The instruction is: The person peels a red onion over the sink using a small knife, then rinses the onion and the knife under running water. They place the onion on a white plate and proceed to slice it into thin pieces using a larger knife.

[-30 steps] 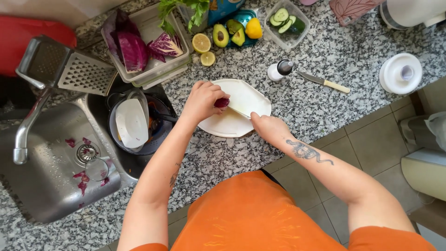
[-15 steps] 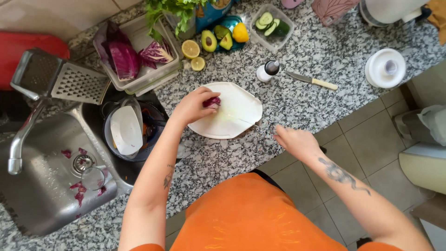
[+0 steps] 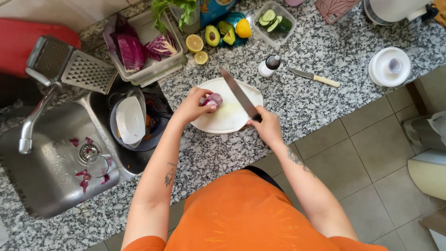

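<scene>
Head view shows, from left to right, the left hand with fingers pinching a purple onion piece on the white cutting board lying on the granite tabletop, and the right hand with fingers closed around a large knife raised over the board.

Purple onion on white cutting board, large knife angled just above it.
</scene>
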